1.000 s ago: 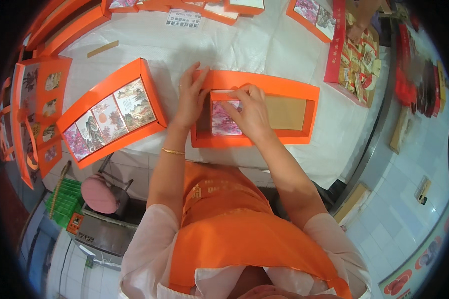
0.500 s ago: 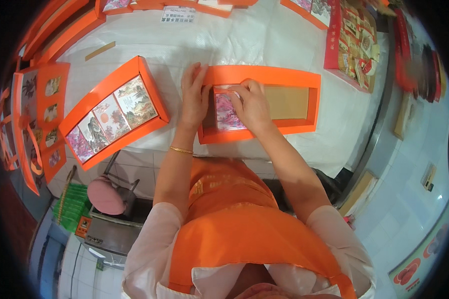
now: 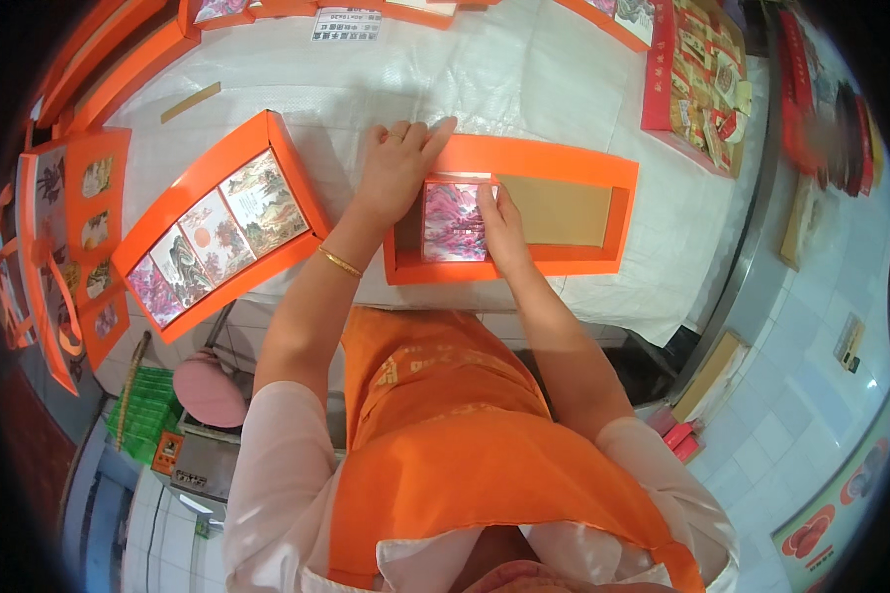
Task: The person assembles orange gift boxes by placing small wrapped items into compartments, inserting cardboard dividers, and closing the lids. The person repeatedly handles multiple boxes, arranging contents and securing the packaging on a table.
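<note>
An orange gift box (image 3: 539, 153) lies in front of me, its tan cardboard inside showing on the right. Near its left end sits a small pink-patterned box (image 3: 453, 222), with a dark gap to its left. My right hand (image 3: 507, 237) grips the small box's right edge, thumb on its top and fingers at its side. Stretched over the far left corner of the gift box is my left hand (image 3: 394, 173), its fingers apart and holding nothing. To the left, a second orange gift box (image 3: 193, 183) holds several small boxes with landscape pictures.
An orange carrier with cut-out windows (image 3: 94, 188) stands at the far left. A red carton of small packets (image 3: 702, 84) sits at the back right. A cardboard strip (image 3: 190, 102) and a printed label (image 3: 346, 25) lie on the white sheet (image 3: 504, 69). A pink stool (image 3: 211, 388) stands below.
My left hand has turned and spread over the far left corner. My right hand has drawn back from the small box's top to its right edge, uncovering more of its pattern.
</note>
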The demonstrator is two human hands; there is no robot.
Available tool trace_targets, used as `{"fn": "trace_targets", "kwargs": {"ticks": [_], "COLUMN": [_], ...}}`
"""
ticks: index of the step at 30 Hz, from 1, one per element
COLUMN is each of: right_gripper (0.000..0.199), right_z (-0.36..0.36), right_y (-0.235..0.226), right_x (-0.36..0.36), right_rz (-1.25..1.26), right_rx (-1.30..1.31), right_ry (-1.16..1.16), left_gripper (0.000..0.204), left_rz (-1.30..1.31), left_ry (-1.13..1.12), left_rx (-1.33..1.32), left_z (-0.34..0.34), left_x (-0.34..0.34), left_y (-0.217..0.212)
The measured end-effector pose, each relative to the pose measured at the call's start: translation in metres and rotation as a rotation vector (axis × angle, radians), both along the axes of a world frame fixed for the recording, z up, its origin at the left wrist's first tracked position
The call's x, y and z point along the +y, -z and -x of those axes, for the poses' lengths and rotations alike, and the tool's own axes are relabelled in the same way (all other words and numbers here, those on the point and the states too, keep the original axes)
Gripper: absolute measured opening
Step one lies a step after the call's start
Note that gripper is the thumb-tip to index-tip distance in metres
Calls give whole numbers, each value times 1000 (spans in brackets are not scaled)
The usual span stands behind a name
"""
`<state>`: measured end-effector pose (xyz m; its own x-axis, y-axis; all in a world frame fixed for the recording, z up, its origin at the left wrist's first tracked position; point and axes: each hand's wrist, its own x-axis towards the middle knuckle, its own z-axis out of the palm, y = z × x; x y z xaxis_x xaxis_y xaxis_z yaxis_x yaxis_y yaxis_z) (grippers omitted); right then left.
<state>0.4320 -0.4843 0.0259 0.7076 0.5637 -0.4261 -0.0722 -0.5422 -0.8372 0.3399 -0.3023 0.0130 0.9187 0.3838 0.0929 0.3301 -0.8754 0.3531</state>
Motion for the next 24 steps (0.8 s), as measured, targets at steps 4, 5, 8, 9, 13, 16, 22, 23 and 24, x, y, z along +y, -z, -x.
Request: {"fn": "trace_targets", "kwargs": {"ticks": [4,5,8,9,13,16,22,23,24], "right_gripper": [53,53,52,53,52,48,41,41,41], "right_z": [-16,-24,-39,-36,-27,-20,-9,-7,-1], "right_y": [4,7,6,6,4,15,7,8,16], "right_x": [-3,-2,3,4,9,17,22,22,23], "right_rz": [23,9,55,80,204,183,70,32,21], "right_rx": [-254,-199,-29,-80,-171,-385,-413,-379,-433], "right_ry": [-85,-80,-80,-114,-185,-168,-60,-26,-59], "left_gripper": [60,63,65,66,68,66,66,66,67], "left_rz": [-11,13,-15,-3,85,203,758,894,912], "left_ry": [-102,-129,-172,-176,-137,-50,-316,-385,-405], "left_rx": [-64,-37,-39,-39,-30,-55,-432,-503,-529], "left_z": [-2,-3,-4,-4,-3,3,35,39,36], "left_x": [-4,-5,-8,-8,0,8,-17,-25,-34], "left_y": [0,0,6,6,5,-2,14,21,20]}}
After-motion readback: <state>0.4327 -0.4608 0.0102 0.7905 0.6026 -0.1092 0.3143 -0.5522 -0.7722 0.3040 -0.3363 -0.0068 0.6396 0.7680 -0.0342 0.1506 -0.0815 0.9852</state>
